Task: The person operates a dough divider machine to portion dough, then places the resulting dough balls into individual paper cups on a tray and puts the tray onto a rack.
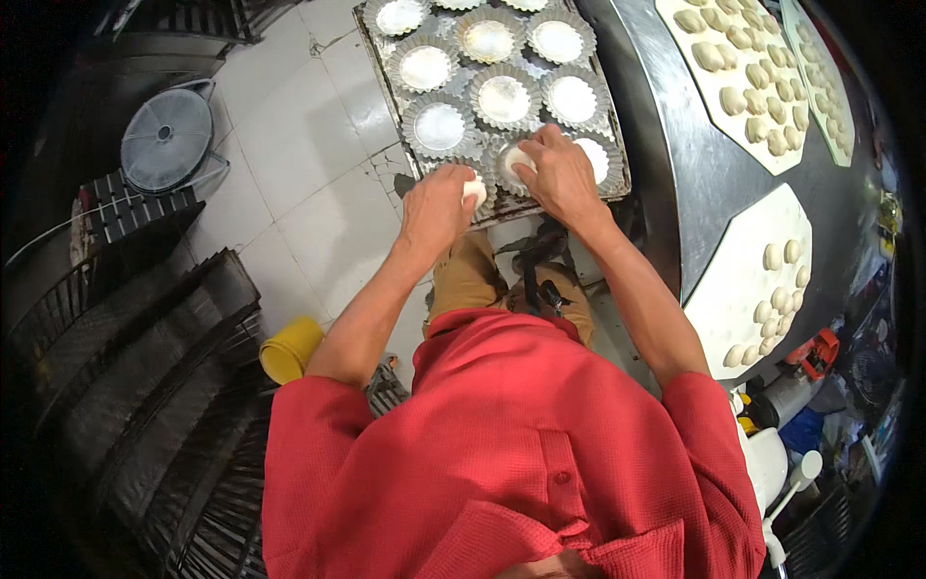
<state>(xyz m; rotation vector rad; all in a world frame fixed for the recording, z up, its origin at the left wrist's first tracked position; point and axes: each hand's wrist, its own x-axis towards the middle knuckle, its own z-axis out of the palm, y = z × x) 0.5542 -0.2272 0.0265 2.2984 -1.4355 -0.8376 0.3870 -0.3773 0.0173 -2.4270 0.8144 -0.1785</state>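
Observation:
My left hand [436, 207] curls its fingers around a pale ball of dough [476, 191] at the near edge of a dark metal tray [614, 145]. A fluted tin lies under that dough, mostly covered by the hand. Just to the right, my right hand [564, 179] reaches into another fluted tin, its fingers and thumb closed on a second piece of dough [519, 162]. Several more fluted metal tins [439, 127] stand in rows on the tray, each with a round white layer inside; whether this is dough or flour, I cannot tell.
On the right, a steel table [656, 106] carries white boards [743, 232] with several dough balls. To the left are a round grey fan-like thing [166, 140], a yellow bucket [289, 352] and dark stacked racks [145, 386]. Pale tiles [318, 193] cover the floor.

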